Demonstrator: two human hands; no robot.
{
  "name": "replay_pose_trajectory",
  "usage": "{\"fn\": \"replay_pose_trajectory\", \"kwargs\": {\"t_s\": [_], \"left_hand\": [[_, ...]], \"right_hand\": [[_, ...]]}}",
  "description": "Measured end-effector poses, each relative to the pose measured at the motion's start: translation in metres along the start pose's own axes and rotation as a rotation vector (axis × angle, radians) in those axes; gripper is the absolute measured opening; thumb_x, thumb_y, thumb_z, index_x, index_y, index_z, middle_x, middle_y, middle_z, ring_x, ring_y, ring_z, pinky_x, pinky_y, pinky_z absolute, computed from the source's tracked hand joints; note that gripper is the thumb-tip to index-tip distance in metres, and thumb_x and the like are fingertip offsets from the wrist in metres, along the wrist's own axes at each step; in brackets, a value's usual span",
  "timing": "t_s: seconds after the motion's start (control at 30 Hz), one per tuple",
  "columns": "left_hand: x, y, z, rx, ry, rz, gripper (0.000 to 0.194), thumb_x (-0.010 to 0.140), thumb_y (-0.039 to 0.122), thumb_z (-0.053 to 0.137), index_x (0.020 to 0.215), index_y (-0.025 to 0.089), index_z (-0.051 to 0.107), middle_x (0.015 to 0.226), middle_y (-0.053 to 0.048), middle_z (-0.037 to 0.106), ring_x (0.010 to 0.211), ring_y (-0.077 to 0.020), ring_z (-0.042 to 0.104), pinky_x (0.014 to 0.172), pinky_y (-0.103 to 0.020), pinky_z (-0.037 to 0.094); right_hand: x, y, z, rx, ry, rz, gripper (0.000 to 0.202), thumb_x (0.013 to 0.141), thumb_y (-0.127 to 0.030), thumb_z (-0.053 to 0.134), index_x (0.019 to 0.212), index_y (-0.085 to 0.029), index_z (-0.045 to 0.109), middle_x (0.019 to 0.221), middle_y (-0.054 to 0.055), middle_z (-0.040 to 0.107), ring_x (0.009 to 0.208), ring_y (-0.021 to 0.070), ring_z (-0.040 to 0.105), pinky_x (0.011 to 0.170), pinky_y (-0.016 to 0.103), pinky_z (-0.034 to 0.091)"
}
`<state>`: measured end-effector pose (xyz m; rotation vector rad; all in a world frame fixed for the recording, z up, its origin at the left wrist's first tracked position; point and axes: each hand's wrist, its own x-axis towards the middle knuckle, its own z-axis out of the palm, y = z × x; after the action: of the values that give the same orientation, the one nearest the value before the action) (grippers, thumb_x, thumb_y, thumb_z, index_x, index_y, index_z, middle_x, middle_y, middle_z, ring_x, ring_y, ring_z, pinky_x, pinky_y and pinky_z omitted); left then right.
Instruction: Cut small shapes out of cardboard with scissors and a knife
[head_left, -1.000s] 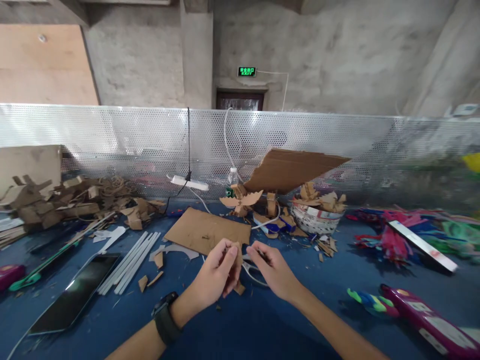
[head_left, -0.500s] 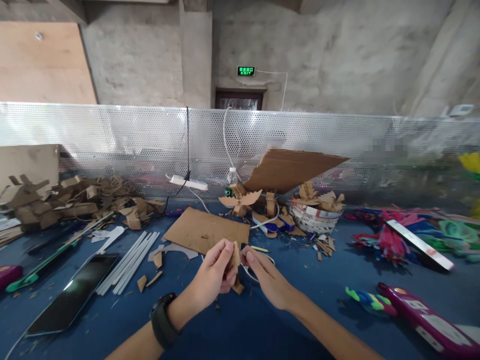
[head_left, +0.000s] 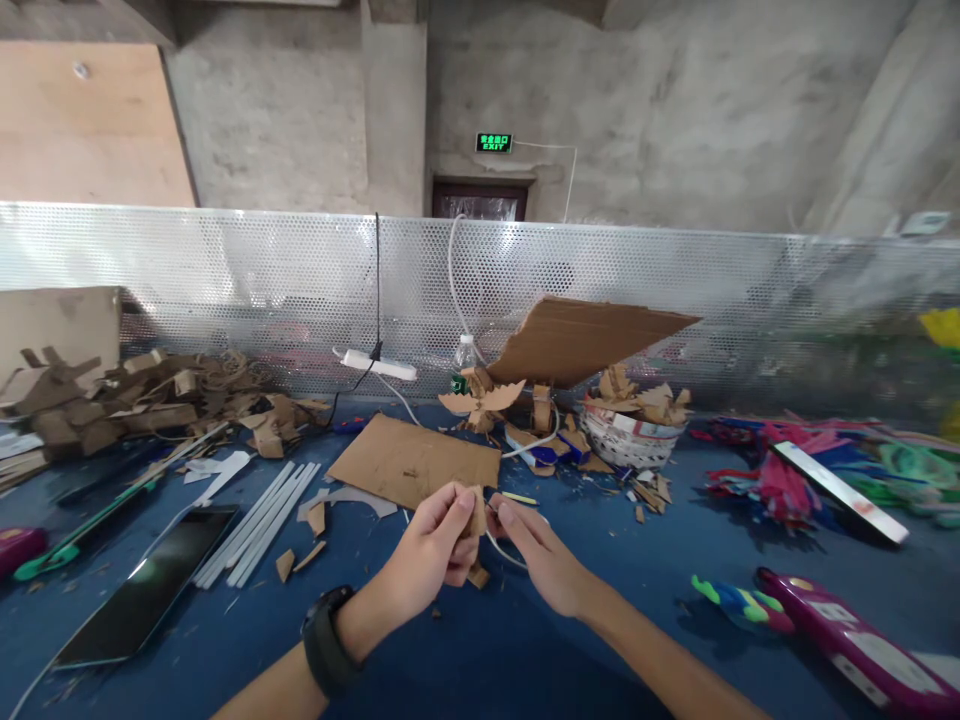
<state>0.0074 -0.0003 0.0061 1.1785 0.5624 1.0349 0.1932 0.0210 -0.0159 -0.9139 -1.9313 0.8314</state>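
My left hand (head_left: 439,535), with a dark watch on its wrist, is closed round a small piece of cardboard (head_left: 478,512) near the centre of the view. Just to the right, my right hand (head_left: 536,550) is closed, thumb and fingers pinched together beside the cardboard's edge. Something small and dark shows at its fingertips, too small to name. Behind my hands lies a flat cardboard sheet (head_left: 412,462). A small cardboard scrap (head_left: 478,575) is just below my left fingers.
White sticks (head_left: 259,525) and a black tablet (head_left: 146,590) lie on the left. A basket of cardboard scraps (head_left: 634,435) stands behind on the right. Farther right are a white phone (head_left: 840,492) and a purple device (head_left: 855,635). A white cable (head_left: 502,555) runs behind my right hand.
The cardboard piece in my left hand has turned slightly, showing more of its face. My right fingertips have shifted a little to the right, away from it.
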Motion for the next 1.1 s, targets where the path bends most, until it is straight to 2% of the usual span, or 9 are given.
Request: {"fn": "replay_pose_trajectory", "kwargs": {"t_s": [0.27, 0.63, 0.93, 1.1], "left_hand": [[0.001, 0.001, 0.0, -0.041, 0.004, 0.0, 0.059, 0.082, 0.072, 0.073, 0.075, 0.022, 0.042, 0.055, 0.011, 0.036, 0.046, -0.004, 0.021, 0.039, -0.016, 0.013], [0.002, -0.002, 0.0, -0.05, -0.024, -0.012, 0.058, 0.085, 0.072, 0.071, 0.076, 0.022, 0.041, 0.057, 0.01, 0.036, 0.046, -0.0044, 0.023, 0.041, -0.018, 0.014], [-0.001, 0.003, 0.007, -0.008, 0.0, -0.029, 0.064, 0.077, 0.078, 0.073, 0.078, 0.023, 0.04, 0.057, 0.012, 0.034, 0.048, -0.0041, 0.021, 0.044, -0.018, 0.013], [-0.003, 0.003, 0.009, -0.013, 0.01, 0.002, 0.062, 0.081, 0.077, 0.07, 0.077, 0.023, 0.039, 0.057, 0.011, 0.034, 0.049, -0.0047, 0.022, 0.044, -0.019, 0.014]], "right_hand": [[-0.001, 0.003, -0.001, -0.011, 0.012, 0.0, 0.06, 0.105, -0.071, 0.037, 0.079, -0.022, 0.06, 0.077, 0.002, 0.059, 0.077, 0.0208, 0.056, 0.076, 0.033, 0.049], [0.0, 0.001, 0.0, -0.04, 0.008, -0.051, 0.058, 0.106, -0.069, 0.035, 0.077, -0.023, 0.053, 0.073, 0.0, 0.053, 0.072, 0.0192, 0.05, 0.07, 0.032, 0.046], [-0.002, 0.007, 0.006, -0.027, 0.082, -0.054, 0.059, 0.102, -0.075, 0.036, 0.08, -0.026, 0.061, 0.075, 0.003, 0.059, 0.072, 0.0229, 0.053, 0.069, 0.035, 0.049], [-0.001, 0.006, 0.008, -0.006, 0.081, -0.053, 0.06, 0.103, -0.074, 0.036, 0.08, -0.025, 0.061, 0.077, 0.003, 0.061, 0.075, 0.0232, 0.055, 0.072, 0.035, 0.051]]}}
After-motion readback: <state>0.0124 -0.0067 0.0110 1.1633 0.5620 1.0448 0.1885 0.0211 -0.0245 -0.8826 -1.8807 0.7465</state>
